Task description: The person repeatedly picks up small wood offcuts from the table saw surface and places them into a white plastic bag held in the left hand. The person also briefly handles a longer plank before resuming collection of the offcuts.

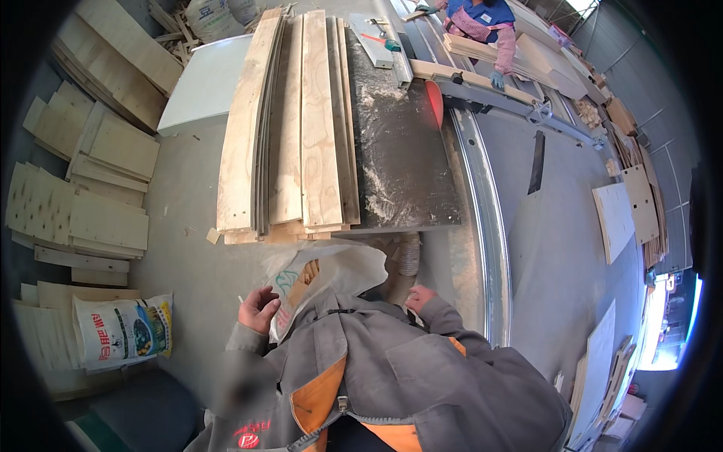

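Note:
My left hand (pixel 260 309) is beside a white woven sack (pixel 350 265), with loosely bent fingers, thumb apart and nothing in its grip. Inside the sack's wide mouth lie wood offcuts (pixel 304 282). On the sack's other side, my right hand (pixel 419 298) has its fingers curled in and no object showing in it. It is close to a ribbed hose (pixel 407 264) that runs down under the saw table (pixel 407 173). Long plywood strips (pixel 319 135) lie in stacks along the table's left part, just beyond the sack.
A red saw guard (pixel 434 104) and a metal rail (pixel 482 218) are at the table's right. Across the machine, a gloved person (pixel 482 26) handles boards. Plywood pieces (pixel 113 151) and a printed sack (pixel 124 328) line the left side. Panels (pixel 614 218) lean at far right.

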The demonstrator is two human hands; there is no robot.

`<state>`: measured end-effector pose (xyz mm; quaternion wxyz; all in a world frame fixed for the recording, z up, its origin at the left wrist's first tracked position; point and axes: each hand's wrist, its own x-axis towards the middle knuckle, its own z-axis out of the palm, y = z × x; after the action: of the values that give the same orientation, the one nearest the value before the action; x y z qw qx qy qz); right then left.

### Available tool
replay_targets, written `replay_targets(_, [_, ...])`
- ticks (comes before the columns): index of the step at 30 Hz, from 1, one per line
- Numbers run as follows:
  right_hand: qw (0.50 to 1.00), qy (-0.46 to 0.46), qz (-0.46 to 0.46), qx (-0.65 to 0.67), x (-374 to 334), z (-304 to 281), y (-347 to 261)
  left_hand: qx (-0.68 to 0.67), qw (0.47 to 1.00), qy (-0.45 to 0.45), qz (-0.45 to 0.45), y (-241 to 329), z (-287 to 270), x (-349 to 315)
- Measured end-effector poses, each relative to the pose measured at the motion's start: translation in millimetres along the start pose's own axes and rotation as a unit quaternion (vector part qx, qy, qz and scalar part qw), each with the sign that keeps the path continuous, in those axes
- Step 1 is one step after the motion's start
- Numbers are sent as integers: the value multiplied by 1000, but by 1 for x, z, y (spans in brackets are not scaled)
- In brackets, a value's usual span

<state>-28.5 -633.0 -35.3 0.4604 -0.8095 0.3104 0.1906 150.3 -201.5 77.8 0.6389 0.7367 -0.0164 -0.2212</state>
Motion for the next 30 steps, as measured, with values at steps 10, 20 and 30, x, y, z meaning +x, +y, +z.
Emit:
replay_targets(10, [999, 10, 6, -37, 11, 3, 17, 35, 999, -30, -14, 1, 21, -2])
replay_targets(20, [999, 12, 20, -27, 17, 13, 39, 71, 996, -47, -3, -10, 21, 3])
replay_targets(30, [998, 19, 17, -59, 13, 12, 32, 93, 994, -61, -4, -1, 25, 7])
